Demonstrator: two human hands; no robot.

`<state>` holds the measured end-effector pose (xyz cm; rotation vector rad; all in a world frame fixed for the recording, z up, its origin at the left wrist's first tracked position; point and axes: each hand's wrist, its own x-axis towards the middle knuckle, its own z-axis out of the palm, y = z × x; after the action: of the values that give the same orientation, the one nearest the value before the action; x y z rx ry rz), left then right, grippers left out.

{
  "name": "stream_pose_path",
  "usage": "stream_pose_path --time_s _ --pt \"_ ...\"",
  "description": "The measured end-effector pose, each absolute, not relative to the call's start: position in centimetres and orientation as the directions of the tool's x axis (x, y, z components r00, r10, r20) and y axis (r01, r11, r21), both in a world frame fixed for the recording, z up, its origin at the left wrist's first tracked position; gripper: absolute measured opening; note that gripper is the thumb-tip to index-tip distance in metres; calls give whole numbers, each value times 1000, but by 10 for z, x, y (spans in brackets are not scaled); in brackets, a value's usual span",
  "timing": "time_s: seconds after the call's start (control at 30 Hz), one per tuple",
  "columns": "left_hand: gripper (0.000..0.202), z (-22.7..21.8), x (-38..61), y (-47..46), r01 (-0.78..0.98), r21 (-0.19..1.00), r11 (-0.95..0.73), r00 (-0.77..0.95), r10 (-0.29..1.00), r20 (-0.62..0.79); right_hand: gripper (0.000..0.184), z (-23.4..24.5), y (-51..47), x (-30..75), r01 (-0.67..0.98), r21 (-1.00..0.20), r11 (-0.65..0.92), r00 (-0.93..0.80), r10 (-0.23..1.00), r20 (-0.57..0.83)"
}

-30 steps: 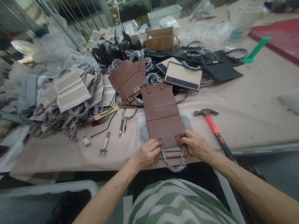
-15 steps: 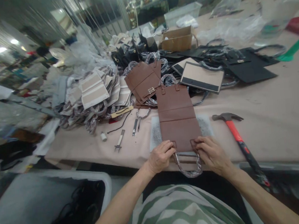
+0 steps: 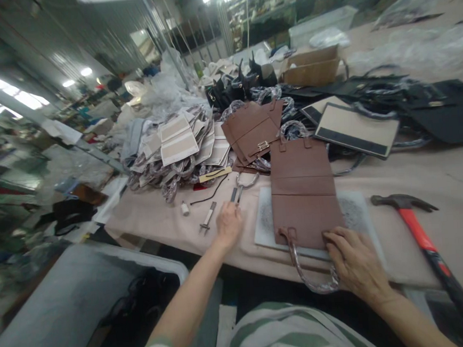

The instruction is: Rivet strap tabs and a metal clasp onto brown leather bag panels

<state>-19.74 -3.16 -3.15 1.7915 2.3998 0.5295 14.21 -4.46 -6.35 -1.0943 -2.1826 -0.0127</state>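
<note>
A brown leather bag panel (image 3: 303,189) lies on a pale speckled slab (image 3: 264,219). Its plastic-wrapped handle (image 3: 303,272) hangs over the table's front edge. My right hand (image 3: 352,257) grips the panel's near right corner, with fingers on top, and covers that end of the handle. Left of the slab, my left hand (image 3: 229,224) has its fingers curled on the near end of a slim dark-and-metal tool (image 3: 236,194); whether it is lifted I cannot tell. Near this hand lie a caliper-like metal tool (image 3: 208,218), a small white bottle (image 3: 184,208) and a black cord (image 3: 212,192).
A claw hammer (image 3: 416,228) with a red-and-black handle lies to the right. Behind are stacked beige panels (image 3: 178,137), brown panels (image 3: 248,129), black bag pieces (image 3: 435,109) and a cardboard box (image 3: 311,65). A grey bin (image 3: 141,250) stands below at left.
My left hand has let go of the panel's left handle end and moved left to the slim tool. My right hand stays at the right corner. The view has swung left.
</note>
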Motion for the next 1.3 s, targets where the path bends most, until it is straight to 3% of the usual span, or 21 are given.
stream_pose_path --time_s 0.07,0.17,0.27,0.47,0.6,0.77,0.83,0.93,1.1,1.2,1.3 --pt "24 -24 -226 -13 877 249 412 -418 908 -29 20 -62 -43 139 713 -292 638 -405 714 572" --pt "32 -21 -253 11 863 216 457 -430 888 -163 19 -59 -45 136 711 -335 618 -383 741 552" --pt "24 -24 -261 31 865 183 468 -409 868 -282 20 -56 -50 134 719 -383 580 -352 779 519" --pt "12 -26 -258 57 854 163 493 -407 830 -381 20 -53 -54 132 724 -418 549 -329 807 490" --pt "12 -25 -262 53 808 275 521 -394 825 -405 19 -54 -54 132 730 -409 547 -327 806 494" --pt "18 -21 -266 21 653 543 528 -339 845 -415 20 -55 -55 133 733 -415 538 -331 817 473" --pt "26 -19 -261 4 507 710 489 -309 872 -381 19 -55 -55 133 734 -416 538 -333 818 470" --pt "39 -17 -237 -19 117 922 368 -267 906 -328 19 -54 -55 133 742 -415 527 -329 825 458" --pt "56 -20 -166 -40 -287 939 191 -155 958 -243 19 -54 -55 132 740 -426 520 -325 831 451" --pt "51 -24 -127 -44 -346 919 190 -68 972 -227 20 -55 -56 132 742 -432 513 -324 838 439" --pt "42 -25 -101 -44 -293 943 159 -9 986 -169 20 -55 -56 132 742 -437 508 -321 842 433"
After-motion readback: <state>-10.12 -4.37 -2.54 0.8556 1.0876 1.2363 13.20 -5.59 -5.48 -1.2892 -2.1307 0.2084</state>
